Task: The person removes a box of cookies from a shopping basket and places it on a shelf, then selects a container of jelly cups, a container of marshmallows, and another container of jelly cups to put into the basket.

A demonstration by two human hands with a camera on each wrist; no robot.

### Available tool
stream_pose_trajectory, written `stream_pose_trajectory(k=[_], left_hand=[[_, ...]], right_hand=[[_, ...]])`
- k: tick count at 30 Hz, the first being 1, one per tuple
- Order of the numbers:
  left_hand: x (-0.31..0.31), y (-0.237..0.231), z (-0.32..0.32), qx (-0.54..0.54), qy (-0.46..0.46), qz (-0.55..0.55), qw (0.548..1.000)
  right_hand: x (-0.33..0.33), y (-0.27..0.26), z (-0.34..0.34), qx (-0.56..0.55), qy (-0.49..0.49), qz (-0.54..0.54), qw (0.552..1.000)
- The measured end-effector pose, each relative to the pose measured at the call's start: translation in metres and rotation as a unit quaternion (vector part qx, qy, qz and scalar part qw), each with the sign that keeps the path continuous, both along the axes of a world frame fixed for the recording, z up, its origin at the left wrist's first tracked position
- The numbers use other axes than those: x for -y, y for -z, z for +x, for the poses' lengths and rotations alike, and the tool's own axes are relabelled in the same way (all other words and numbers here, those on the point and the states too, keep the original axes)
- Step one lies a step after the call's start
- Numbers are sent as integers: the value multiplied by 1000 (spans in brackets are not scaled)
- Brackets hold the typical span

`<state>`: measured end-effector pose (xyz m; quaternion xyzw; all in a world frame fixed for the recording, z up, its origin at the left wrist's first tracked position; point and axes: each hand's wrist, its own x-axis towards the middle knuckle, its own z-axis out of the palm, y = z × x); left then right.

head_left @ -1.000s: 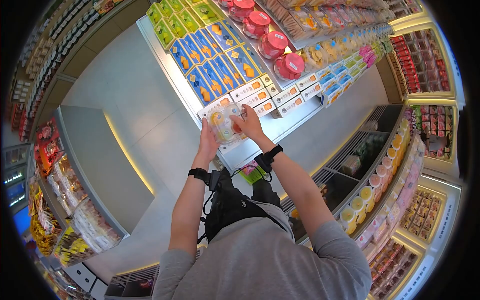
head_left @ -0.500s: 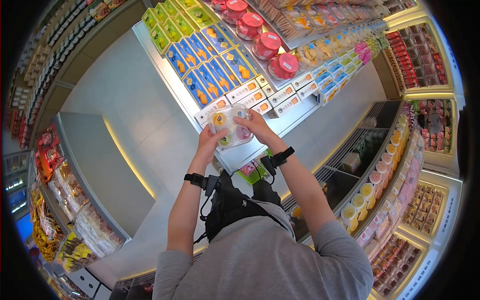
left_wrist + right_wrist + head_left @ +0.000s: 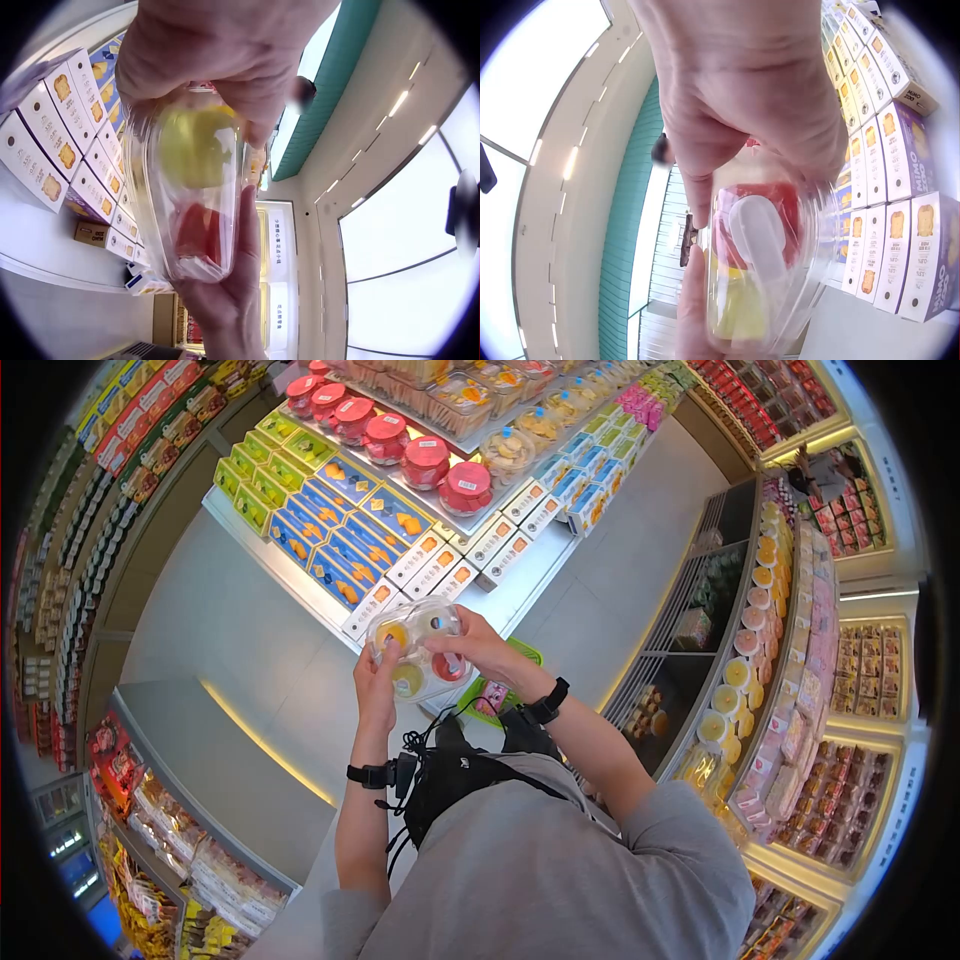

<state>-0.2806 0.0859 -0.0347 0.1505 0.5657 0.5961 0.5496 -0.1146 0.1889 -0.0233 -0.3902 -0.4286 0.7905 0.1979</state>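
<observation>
A clear plastic pack of jelly cups is held between both hands in front of the body. Yellow, white, green and red cups show through it in the head view. My left hand grips its left side, thumb over the top. At the right side my right hand grips it the same way. From the left wrist, a green cup and a red cup appear through the plastic wall. A white plastic spoon lies against the red cup in the right wrist view.
Beyond the pack stands a display table with white biscuit boxes, blue boxes and red-lidded jars. A green basket sits by the legs. Snack shelves flank the left, and a row of cups the right.
The pack has come away from the boxes towards the body, still between both hands. The head view has shifted, so the display table sits further left. Both thumbs now lie over the pack's top.
</observation>
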Motion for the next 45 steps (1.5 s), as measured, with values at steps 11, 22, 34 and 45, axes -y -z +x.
stream_pose_trajectory(k=[11, 22, 34, 45], left_hand=[[3, -23, 70, -55, 157, -16, 986], [36, -39, 141, -66, 255, 29, 964], [138, -79, 275, -151, 451, 62, 877], [167, -82, 376, -43, 678, 79, 729]], right_hand=[[102, -12, 79, 3, 228, 53, 972], [157, -52, 166, 11, 267, 77, 960], [301, -49, 301, -69, 403, 54, 911], [441, -63, 369, -165, 546, 84, 817]])
